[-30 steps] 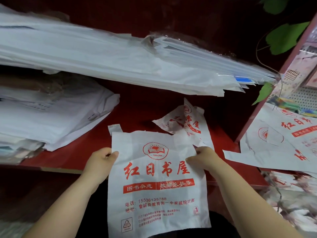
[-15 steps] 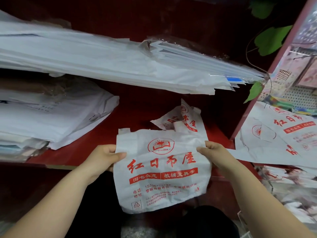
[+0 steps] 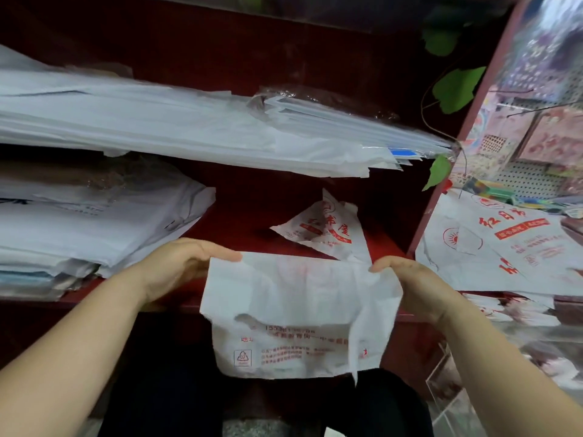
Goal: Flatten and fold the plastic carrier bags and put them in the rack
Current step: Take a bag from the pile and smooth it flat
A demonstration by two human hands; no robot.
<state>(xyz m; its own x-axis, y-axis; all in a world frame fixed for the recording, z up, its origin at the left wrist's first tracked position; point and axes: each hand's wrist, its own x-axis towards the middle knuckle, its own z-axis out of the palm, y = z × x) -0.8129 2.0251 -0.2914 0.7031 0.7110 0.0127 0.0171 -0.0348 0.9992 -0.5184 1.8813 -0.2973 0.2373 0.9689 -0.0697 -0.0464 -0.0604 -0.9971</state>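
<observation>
I hold a white carrier bag [image 3: 299,313] with red print in front of the red rack shelf [image 3: 246,212]. Its top half is folded down over the front, so the plain back side faces me and only the lower lines of print show. My left hand [image 3: 176,266] pinches the fold's left corner. My right hand [image 3: 410,285] pinches the right corner. A folded triangular bag [image 3: 328,231] with the same red print lies on the shelf just behind.
Stacks of white bags [image 3: 94,228] fill the shelf's left side, and a long sloping stack [image 3: 189,130] lies above. More printed bags [image 3: 504,247] lie flat to the right of the rack's side panel [image 3: 448,184]. Green leaves hang at the upper right.
The bag hung full length with its logo facing me. Both hands have folded its top half down over the front, hiding the logo and large characters, and have moved slightly up toward the shelf.
</observation>
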